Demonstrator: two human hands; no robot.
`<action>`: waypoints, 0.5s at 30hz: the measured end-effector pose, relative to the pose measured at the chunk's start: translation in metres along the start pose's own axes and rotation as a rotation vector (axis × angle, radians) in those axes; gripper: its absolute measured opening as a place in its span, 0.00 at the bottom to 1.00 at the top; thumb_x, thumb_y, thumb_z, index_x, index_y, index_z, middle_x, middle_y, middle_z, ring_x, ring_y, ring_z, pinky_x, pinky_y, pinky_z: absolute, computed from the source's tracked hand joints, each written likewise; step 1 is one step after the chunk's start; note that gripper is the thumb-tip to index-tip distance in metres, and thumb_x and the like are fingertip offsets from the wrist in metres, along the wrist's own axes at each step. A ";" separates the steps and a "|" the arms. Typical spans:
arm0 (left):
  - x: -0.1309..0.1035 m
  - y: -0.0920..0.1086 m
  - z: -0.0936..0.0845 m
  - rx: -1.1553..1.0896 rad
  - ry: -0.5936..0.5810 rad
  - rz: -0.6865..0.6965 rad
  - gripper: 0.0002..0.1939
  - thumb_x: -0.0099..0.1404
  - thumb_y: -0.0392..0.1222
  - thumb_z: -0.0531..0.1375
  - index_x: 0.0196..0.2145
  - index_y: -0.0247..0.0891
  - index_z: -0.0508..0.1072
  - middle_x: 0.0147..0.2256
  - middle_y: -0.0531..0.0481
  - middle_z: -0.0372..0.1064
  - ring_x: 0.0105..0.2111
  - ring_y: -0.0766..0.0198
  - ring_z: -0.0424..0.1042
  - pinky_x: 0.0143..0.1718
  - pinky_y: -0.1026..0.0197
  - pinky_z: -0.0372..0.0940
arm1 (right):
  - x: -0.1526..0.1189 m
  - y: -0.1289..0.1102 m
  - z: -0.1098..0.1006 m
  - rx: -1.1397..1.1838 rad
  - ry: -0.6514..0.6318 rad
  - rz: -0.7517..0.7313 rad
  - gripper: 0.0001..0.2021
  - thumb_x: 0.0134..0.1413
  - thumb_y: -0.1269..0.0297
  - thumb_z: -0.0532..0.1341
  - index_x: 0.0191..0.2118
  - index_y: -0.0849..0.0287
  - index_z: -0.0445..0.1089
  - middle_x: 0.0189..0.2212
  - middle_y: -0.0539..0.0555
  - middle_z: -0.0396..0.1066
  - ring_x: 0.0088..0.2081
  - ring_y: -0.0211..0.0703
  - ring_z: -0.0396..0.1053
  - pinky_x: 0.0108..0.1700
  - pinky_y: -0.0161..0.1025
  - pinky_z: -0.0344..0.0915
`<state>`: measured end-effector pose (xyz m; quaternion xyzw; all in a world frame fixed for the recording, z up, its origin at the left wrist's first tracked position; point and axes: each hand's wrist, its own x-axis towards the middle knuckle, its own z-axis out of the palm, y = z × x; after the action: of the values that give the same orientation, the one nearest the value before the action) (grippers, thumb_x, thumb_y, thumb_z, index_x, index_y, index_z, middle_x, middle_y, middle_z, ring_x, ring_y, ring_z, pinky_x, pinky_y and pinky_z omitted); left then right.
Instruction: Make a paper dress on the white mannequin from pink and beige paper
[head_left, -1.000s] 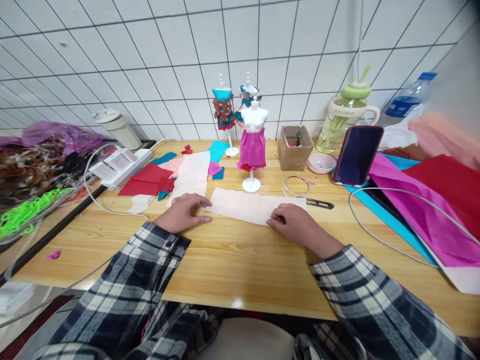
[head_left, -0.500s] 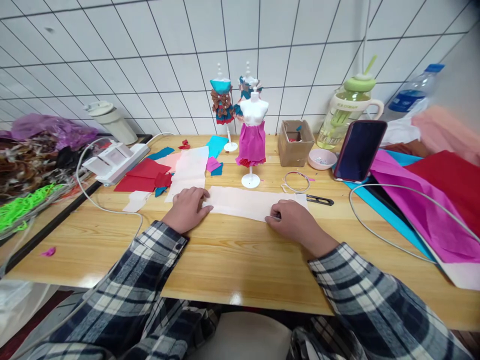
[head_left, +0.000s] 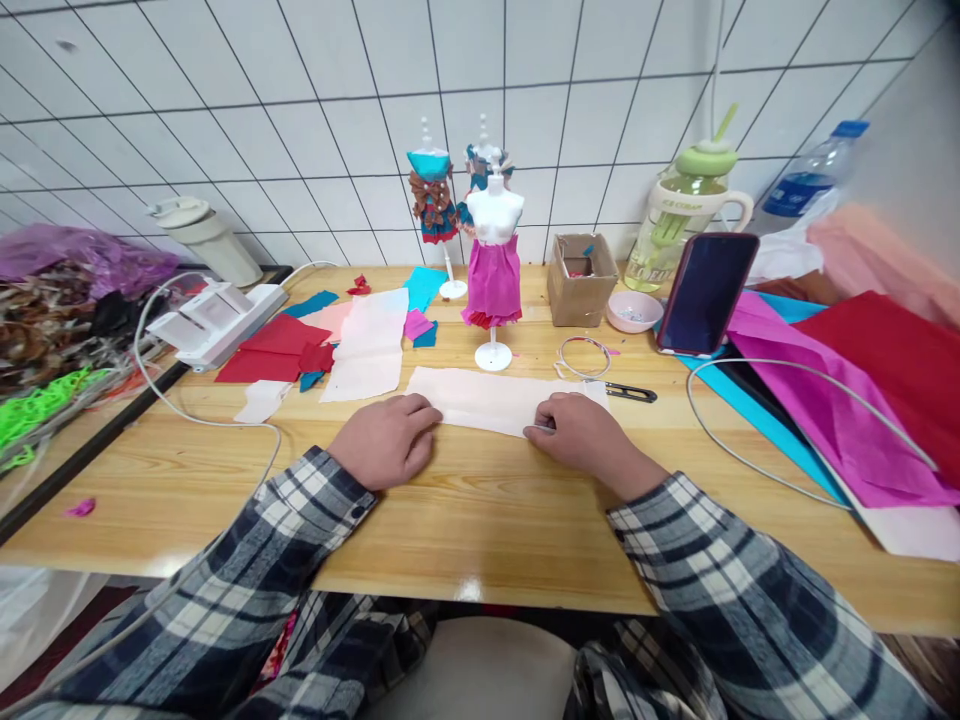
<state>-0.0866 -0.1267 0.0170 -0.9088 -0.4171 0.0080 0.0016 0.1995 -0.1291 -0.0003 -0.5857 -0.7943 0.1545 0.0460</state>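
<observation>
A long pale pink strip [head_left: 480,400] lies flat on the wooden table. At its left part, my left hand [head_left: 390,440] touches the lower edge with fingertips drawn together; whether they pinch it is hidden. My right hand [head_left: 574,430] has curled fingers closed on the strip's right part, with a thin light thing partly showing between them. Black thread snips [head_left: 631,393] and a wire ring [head_left: 585,358] lie just beyond my right hand. Behind the strip stands a small white mannequin [head_left: 495,215] in a magenta skirt [head_left: 493,282].
Fabric pieces [head_left: 274,345] and a power strip [head_left: 225,320] lie left. A cardboard box [head_left: 581,285], pink bowl [head_left: 634,313], phone [head_left: 706,295] and green-lidded bottle [head_left: 679,215] stand back right. A white cable [head_left: 765,482] loops over the right side, near stacked fabric [head_left: 847,400].
My left hand has slid down and right along the strip, uncovering its upper left corner. My right hand keeps its grip. The whole view has shifted slightly.
</observation>
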 end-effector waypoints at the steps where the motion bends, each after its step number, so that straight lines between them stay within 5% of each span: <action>1: -0.001 0.006 -0.002 0.003 -0.021 -0.039 0.22 0.69 0.50 0.49 0.56 0.41 0.68 0.47 0.42 0.67 0.44 0.53 0.70 0.45 0.51 0.67 | 0.000 0.000 0.000 -0.001 -0.001 -0.001 0.11 0.55 0.57 0.59 0.26 0.57 0.70 0.30 0.54 0.72 0.35 0.44 0.66 0.33 0.38 0.54; 8: -0.014 0.026 0.007 -0.026 -0.030 -0.003 0.42 0.62 0.69 0.50 0.66 0.44 0.54 0.57 0.34 0.57 0.56 0.41 0.58 0.56 0.43 0.59 | 0.001 0.002 -0.001 0.013 -0.005 0.005 0.11 0.55 0.57 0.60 0.26 0.57 0.70 0.29 0.53 0.71 0.33 0.42 0.65 0.33 0.38 0.53; 15: -0.018 0.030 0.009 0.014 -0.010 -0.037 0.41 0.60 0.71 0.51 0.66 0.56 0.52 0.58 0.35 0.58 0.55 0.35 0.59 0.56 0.25 0.46 | 0.001 0.003 -0.001 0.032 -0.005 -0.006 0.11 0.54 0.57 0.60 0.25 0.57 0.70 0.29 0.52 0.70 0.32 0.42 0.64 0.32 0.37 0.52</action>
<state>-0.0759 -0.1603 0.0085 -0.9009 -0.4338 0.0154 0.0060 0.2021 -0.1271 -0.0002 -0.5822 -0.7936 0.1684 0.0540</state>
